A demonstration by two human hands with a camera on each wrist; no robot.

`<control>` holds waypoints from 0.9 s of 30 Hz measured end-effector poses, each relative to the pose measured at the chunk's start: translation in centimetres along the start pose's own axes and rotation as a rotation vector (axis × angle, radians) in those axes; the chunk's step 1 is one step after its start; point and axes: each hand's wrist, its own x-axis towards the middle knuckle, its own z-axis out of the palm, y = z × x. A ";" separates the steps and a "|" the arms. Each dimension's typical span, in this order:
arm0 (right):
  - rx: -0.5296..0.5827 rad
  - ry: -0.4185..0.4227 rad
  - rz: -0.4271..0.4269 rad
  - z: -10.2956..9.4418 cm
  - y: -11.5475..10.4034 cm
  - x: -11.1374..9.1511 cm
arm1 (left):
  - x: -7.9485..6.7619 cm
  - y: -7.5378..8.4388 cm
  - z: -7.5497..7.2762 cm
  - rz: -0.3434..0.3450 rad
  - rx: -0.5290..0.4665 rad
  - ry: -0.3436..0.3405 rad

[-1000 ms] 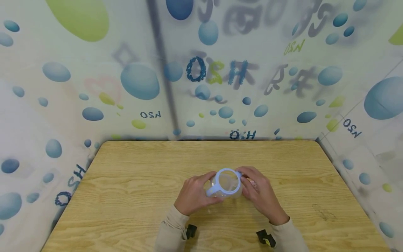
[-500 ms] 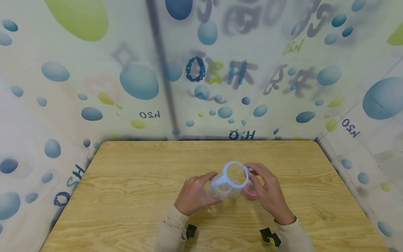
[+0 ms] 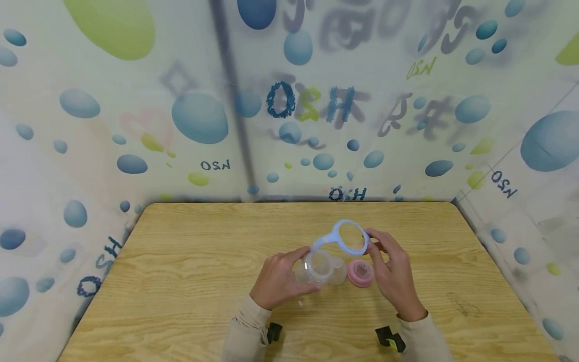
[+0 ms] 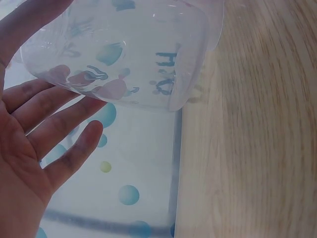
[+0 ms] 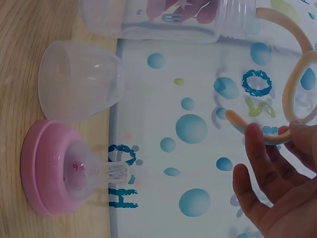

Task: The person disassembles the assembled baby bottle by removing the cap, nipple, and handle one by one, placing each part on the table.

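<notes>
My left hand [image 3: 282, 279] grips a clear baby bottle [image 3: 312, 274], its open mouth tilted up and toward the right; in the left wrist view the bottle [image 4: 143, 54] lies between the thumb and fingers. My right hand [image 3: 391, 269] pinches a light blue bottle handle ring [image 3: 335, 237] by one side, above the bottle. Its other handle reaches down beside the bottle's mouth. A pink collar with a clear teat [image 5: 47, 168] stands on the table, teat up, below the right hand. Next to it stands a translucent bottle cap [image 5: 79, 82].
The wooden table [image 3: 203, 261] reaches back to a wall sheet [image 3: 289, 151] printed with blue and green spots and letters. Similar sheets rise at both sides. Black wrist mounts [image 3: 390, 339] sit by the sleeves.
My right hand has lifted the handle ring off the bottle's neck, up and to the right. The pink collar has come into full view. My left hand keeps the bottle in place.
</notes>
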 end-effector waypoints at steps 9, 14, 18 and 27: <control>0.007 0.000 0.096 0.0 1.2 -0.2 | 0.0 0.0 -0.1 0.005 -0.002 0.001; -0.012 -0.002 0.148 0.0 1.7 -0.5 | 0.0 -0.1 0.0 0.007 0.004 -0.001; -0.024 -0.004 0.178 0.2 2.3 -0.6 | 0.0 -0.1 -0.1 0.006 -0.005 -0.003; -0.075 -0.014 0.204 0.5 3.7 -1.1 | 0.0 -0.1 0.0 -0.001 -0.004 -0.004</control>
